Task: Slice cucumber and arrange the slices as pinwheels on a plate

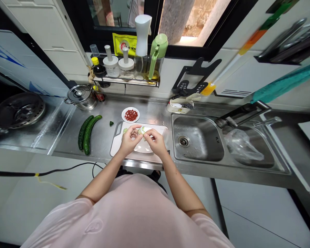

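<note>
Both hands meet over a white plate (142,149) on the white cutting board (115,147). Between their fingertips is a pale cucumber slice (141,132) with a green edge. My left hand (129,140) pinches it from the left, my right hand (156,142) from the right. More cucumber slices (125,130) show beside my left fingers, partly covered by that hand. A small dish (123,116) of chopped red pieces, which look like dried chili, stands behind the board. Left of it lies a green cucumber end (111,123). Two whole cucumbers (90,132) lie farther left.
To the right is a double steel sink (201,137), a clear plastic bag (244,144) in its far basin. A lidded pot (82,98) and a wok (18,110) stand to the left. Above the counter, a wall rack (124,81) carries bottles and jars.
</note>
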### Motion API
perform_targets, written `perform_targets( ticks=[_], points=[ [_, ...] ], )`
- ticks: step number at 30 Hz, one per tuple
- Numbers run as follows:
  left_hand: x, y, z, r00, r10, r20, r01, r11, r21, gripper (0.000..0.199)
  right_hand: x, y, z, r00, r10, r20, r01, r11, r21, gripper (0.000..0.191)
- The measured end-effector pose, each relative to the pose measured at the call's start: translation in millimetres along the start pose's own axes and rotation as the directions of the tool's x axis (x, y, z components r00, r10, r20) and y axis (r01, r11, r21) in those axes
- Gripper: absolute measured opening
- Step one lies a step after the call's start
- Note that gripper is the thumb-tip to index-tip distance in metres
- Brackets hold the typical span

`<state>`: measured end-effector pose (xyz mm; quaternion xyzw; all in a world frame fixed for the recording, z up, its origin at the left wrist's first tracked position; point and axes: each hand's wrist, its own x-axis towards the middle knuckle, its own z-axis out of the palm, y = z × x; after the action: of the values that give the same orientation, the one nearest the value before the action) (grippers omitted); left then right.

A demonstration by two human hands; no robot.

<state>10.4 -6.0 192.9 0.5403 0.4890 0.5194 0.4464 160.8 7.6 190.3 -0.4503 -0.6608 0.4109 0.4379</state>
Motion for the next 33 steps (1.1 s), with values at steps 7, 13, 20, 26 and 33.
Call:
perform_targets(
  ticks=[7,13,20,26,33],
  points=[
    [0.7,-8.1,5.1,0.999,0.033,-0.027,-0.031,0.997,0.066,0.037,2.3,5.9,3.1,0.997,0.071,-0.034,-0.069,0.996,0.055,0.025],
    [1.6,-8.3,9.4,0.998,-0.001,-0.057,0.004,0.998,0.064,0.033,3.2,17.1,5.5,0.991,0.125,-0.04,-0.121,0.989,0.079,0.026],
    [17.1,-43.9,13.4,0.987,-0.135,-0.086,0.134,0.991,-0.021,0.025,14.6,55.8,5.8,0.981,0.189,0.035,-0.191,0.981,0.046,0.027],
    [36.6,-102.1,14.1,0.97,-0.211,-0.118,0.228,0.96,0.162,0.02,36.3,99.0,3.8,0.982,0.172,0.075,-0.137,0.93,-0.34,0.017],
    [47.2,-135.1,17.1,0.949,-0.293,-0.119,0.312,0.806,0.503,0.016,50.9,129.1,12.1,0.956,0.245,0.163,-0.099,0.79,-0.605,0.018]
  ],
)
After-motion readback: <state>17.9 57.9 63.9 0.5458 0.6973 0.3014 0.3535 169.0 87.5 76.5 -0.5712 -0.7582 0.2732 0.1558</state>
